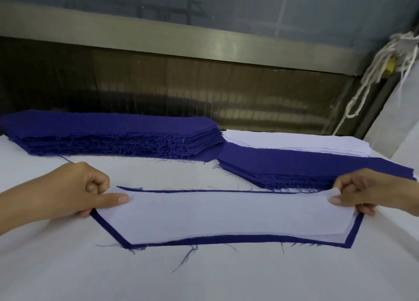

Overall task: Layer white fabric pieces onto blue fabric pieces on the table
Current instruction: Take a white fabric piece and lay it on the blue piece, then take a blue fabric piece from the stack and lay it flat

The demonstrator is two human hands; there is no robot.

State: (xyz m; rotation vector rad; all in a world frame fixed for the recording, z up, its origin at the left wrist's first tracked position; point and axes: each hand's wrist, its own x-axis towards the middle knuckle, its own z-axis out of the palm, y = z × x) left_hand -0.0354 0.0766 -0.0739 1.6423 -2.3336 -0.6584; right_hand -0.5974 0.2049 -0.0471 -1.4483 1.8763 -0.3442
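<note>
Pair in work: one white piece (226,214) lies on one blue piece (158,243), stretched between your hands. Blue shows as a narrow border along the near edge and both slanted ends, and as a thin line at the far edge. Judgement: this pair is nearly laid, with only the final squaring and release left.

Left hand (74,187): thumb straight on top of the white piece's left end, other fingers curled. It pinches that end.

Right hand (367,189): thumb on top, fingers curled beneath. It pinches the right end, whose corner is lifted a little off the blue.

Both pieces rest on the table (204,278).

Beyond your left hand: thick blue stack (108,133). Beyond your right hand: second blue stack (294,164), with a white stack (294,139) lying on its far part.

Judgement: much of the task is left, since both supplies are deep. The count of finished pairs cannot be told.
</note>
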